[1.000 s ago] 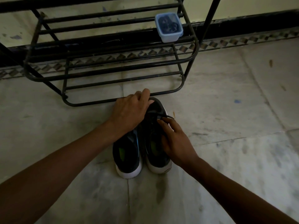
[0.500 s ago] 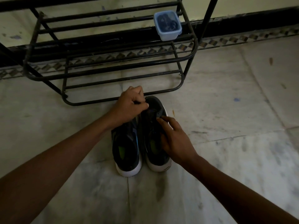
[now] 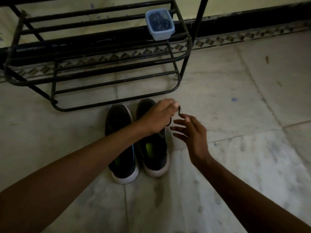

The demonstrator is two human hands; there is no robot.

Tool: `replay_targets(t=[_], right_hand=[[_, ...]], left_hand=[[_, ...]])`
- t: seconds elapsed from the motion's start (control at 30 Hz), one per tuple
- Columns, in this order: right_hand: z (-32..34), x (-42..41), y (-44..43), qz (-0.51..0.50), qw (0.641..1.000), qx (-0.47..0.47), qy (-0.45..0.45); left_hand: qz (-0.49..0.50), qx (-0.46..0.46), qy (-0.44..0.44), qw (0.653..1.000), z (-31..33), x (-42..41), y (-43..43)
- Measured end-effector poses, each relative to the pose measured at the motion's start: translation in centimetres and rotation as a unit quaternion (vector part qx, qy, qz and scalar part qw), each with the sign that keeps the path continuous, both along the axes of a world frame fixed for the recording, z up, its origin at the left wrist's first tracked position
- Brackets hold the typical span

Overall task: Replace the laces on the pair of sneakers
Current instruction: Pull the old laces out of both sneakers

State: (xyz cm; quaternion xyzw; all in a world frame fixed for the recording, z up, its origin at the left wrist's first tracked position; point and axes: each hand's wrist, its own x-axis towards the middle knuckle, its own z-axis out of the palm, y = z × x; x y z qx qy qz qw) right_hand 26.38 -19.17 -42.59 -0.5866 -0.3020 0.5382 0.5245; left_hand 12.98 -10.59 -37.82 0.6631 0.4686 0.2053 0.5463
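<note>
1. Here's the thin black shoelace [image 3: 179, 111], up off the floor and pinched by the left hand [image 3: 157, 118], thumb against curled fingers, with a short end curling out past the thumbnail.
2. The right hand [image 3: 193, 134] hovers just beside it, fingers spread and holding nothing. Can't tell if a fingertip touches the lace.
3. Underneath, the pair of black white-soled sneakers [image 3: 154, 155] sits side by side on the pale marble floor [image 3: 235, 115], toes toward the black metal shoe rack [image 3: 101, 64].
4. Up on the rack is a pale blue plastic tub [image 3: 159, 33] with dark contents.

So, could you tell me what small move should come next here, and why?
Probably pinch the dark lace with the right hand: the left hand holds it beside the right-side sneaker, and the right hand hovers open right next to it.
</note>
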Motion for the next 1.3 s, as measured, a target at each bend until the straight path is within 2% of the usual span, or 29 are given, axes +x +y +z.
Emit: replay_targets(t=[0.07, 0.17, 0.3, 0.43, 0.53, 0.67, 0.73, 0.87, 0.93, 1.07, 1.3], right_hand=[[0.1, 2.1, -0.3, -0.085, 0.990, -0.032, 0.111], [-0.5, 4.8, -1.0, -0.190, 0.971, -0.060, 0.132], [-1.9, 7.8, -1.6, -0.240, 0.964, -0.106, 0.044], [-2.9, 8.5, -2.4, -0.207, 0.967, -0.114, -0.100], [-2.8, 7.3, -2.7, -0.199, 0.939, -0.102, -0.262], [-1.5, 3.7, -1.7, -0.198, 0.902, 0.004, -0.384], [-0.7, 1.8, -1.1, -0.183, 0.891, 0.024, -0.416], [1.3, -3.6, -0.1, -0.062, 0.912, 0.117, -0.387], [1.9, -5.3, 0.1, 0.025, 0.906, 0.160, -0.392], [3.4, -8.1, 1.2, 0.251, 0.852, 0.174, -0.426], [4.5, -10.3, 2.9, 0.407, 0.773, 0.171, -0.455]], left_hand=[[-0.042, -0.006, 0.026, 0.999, -1.3, 3.4, -0.7], [-0.094, 0.020, 0.085, 0.992, -3.5, 7.4, -1.3], [-0.161, 0.057, 0.143, 0.975, -5.2, 9.8, -1.8], [-0.196, 0.095, 0.154, 0.964, -5.1, 9.6, -2.4], [-0.162, 0.153, 0.139, 0.965, -3.9, 7.7, -1.8], [-0.071, 0.211, 0.118, 0.968, -1.7, 3.1, -0.2], [-0.033, 0.226, 0.112, 0.967, -0.6, 0.5, 0.2], [0.017, 0.251, 0.179, 0.951, 0.3, -7.0, -1.2], [0.021, 0.254, 0.199, 0.946, -0.3, -10.1, -2.5], [0.060, 0.240, 0.216, 0.945, -1.5, -14.9, -5.8], [0.092, 0.198, 0.212, 0.953, -1.4, -17.5, -8.5]])
